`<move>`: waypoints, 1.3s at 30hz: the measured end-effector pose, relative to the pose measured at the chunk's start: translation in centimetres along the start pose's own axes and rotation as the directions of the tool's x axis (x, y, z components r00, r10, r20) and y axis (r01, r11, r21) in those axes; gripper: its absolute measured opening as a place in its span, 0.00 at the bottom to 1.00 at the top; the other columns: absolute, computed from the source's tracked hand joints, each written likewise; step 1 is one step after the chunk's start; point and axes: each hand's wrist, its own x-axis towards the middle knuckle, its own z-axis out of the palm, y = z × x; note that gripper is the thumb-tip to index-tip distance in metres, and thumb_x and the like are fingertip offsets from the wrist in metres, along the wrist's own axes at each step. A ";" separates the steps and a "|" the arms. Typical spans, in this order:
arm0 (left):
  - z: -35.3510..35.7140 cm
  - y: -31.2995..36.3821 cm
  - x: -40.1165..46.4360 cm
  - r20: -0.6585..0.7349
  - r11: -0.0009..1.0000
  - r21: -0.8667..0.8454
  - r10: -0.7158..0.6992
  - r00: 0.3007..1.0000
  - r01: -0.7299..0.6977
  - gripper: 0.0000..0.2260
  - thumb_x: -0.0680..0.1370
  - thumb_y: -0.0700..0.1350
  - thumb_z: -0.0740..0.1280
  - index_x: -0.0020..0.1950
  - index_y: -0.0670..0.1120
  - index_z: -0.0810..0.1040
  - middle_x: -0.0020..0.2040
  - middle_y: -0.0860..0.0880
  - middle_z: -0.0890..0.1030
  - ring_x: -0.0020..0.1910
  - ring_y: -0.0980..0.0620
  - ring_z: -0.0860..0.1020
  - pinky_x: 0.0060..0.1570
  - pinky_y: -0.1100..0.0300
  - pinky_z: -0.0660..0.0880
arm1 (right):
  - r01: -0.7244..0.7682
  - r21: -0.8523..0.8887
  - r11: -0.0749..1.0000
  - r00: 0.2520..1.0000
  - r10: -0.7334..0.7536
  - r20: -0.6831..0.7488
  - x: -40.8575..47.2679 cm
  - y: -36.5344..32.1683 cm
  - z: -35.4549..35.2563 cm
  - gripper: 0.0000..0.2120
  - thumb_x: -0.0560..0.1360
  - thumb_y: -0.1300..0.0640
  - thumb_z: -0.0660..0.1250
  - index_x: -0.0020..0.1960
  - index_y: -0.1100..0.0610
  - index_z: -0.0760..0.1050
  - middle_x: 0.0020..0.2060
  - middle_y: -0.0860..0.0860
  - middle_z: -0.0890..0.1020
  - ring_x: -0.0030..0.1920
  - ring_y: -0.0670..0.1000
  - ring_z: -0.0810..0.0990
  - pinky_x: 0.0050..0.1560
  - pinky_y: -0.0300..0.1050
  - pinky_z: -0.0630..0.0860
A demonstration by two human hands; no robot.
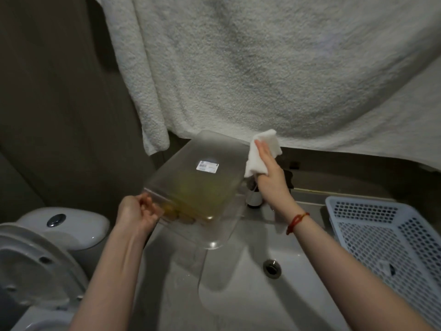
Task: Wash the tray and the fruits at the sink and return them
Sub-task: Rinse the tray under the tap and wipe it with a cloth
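Observation:
I hold a clear plastic tray tilted over the sink, its underside with a white label facing me. My left hand grips its near left corner. With its fingers straight, my right hand holds a white cloth against the tray's far right edge. A blurred yellow-green patch shows through the tray's lower part; I cannot tell if it is fruit.
The tap stands just behind the tray, under my right wrist. The drain sits mid-basin. A pale blue perforated basket rests on the counter at right. A toilet is at left. A large white towel hangs overhead.

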 end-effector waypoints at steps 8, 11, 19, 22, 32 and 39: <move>-0.3 -1.0 1.4 -0.025 0.997 -0.081 -0.010 1.000 0.008 0.17 0.81 0.37 0.47 0.34 0.45 0.63 0.22 0.51 0.68 0.22 0.60 0.67 0.27 0.68 0.67 | 0.344 -0.204 0.916 0.929 -0.301 0.216 -8.3 -1.3 3.9 0.40 0.68 0.75 0.57 0.74 0.49 0.53 0.75 0.51 0.54 0.76 0.48 0.48 0.72 0.32 0.42; -1.0 -0.7 1.9 -0.003 0.998 -0.065 -0.022 1.000 0.021 0.16 0.81 0.37 0.47 0.35 0.44 0.65 0.33 0.49 0.67 0.31 0.57 0.66 0.34 0.62 0.64 | 0.500 -0.245 0.831 0.840 -0.395 0.373 -9.0 -1.1 3.0 0.40 0.68 0.73 0.60 0.75 0.49 0.53 0.75 0.51 0.54 0.76 0.52 0.48 0.74 0.42 0.46; -1.3 -1.8 0.7 0.051 0.997 -0.031 -0.072 0.996 0.074 0.17 0.81 0.37 0.46 0.34 0.46 0.61 0.15 0.53 0.64 0.12 0.60 0.63 0.16 0.72 0.63 | 0.044 -0.156 0.987 0.998 -0.049 -0.028 -0.9 -0.2 -0.9 0.36 0.68 0.79 0.53 0.72 0.56 0.63 0.74 0.55 0.60 0.75 0.53 0.55 0.70 0.34 0.50; -1.0 -1.8 0.6 0.041 0.999 0.035 0.014 0.999 -0.015 0.16 0.81 0.37 0.48 0.34 0.46 0.63 0.19 0.51 0.67 0.19 0.59 0.66 0.26 0.66 0.68 | -0.142 -0.048 0.989 0.988 0.139 -0.069 0.7 0.4 -2.5 0.27 0.73 0.72 0.56 0.68 0.55 0.72 0.66 0.53 0.74 0.68 0.51 0.70 0.67 0.39 0.65; 3.2 0.6 -4.5 0.623 0.441 0.248 0.609 0.490 -0.863 0.18 0.80 0.36 0.56 0.30 0.45 0.67 0.21 0.56 0.68 0.22 0.60 0.64 0.25 0.68 0.62 | -0.594 0.326 0.735 0.789 0.612 0.058 0.6 -0.6 -5.7 0.14 0.70 0.75 0.50 0.34 0.62 0.68 0.32 0.56 0.70 0.30 0.52 0.71 0.28 0.40 0.70; 4.0 0.7 -7.4 0.784 0.088 0.161 0.593 0.182 -0.983 0.12 0.77 0.45 0.58 0.33 0.47 0.69 0.26 0.54 0.72 0.24 0.60 0.67 0.27 0.68 0.64 | -0.378 0.593 0.711 0.855 0.514 -0.071 0.3 -2.2 -6.7 0.18 0.69 0.78 0.48 0.40 0.61 0.71 0.35 0.56 0.72 0.33 0.52 0.72 0.29 0.40 0.73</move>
